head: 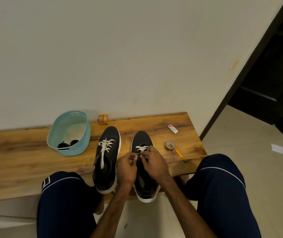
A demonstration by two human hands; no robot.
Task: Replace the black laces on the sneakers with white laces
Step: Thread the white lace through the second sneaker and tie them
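Note:
Two black sneakers with white soles stand side by side on a wooden bench (17, 162), toes toward the wall. The left sneaker (109, 152) carries a white lace (105, 146) crossed through its eyelets, one end hanging into the shoe. The right sneaker (143, 140) has a white lace (141, 148) crossed in its front eyelets. Both hands are over its tongue. My left hand (127, 167) pinches a white lace tip between thumb and finger. My right hand (154, 162) pinches the lace beside it. Black laces (67, 144) lie in a light blue basket (84, 143).
A small orange box (103, 119) stands by the wall. A white eraser (172, 129), a roll of tape (169, 146) and a yellow pen (180, 155) lie right of the shoes. My knees in dark shorts flank the bench's front edge. A dark doorway opens at right.

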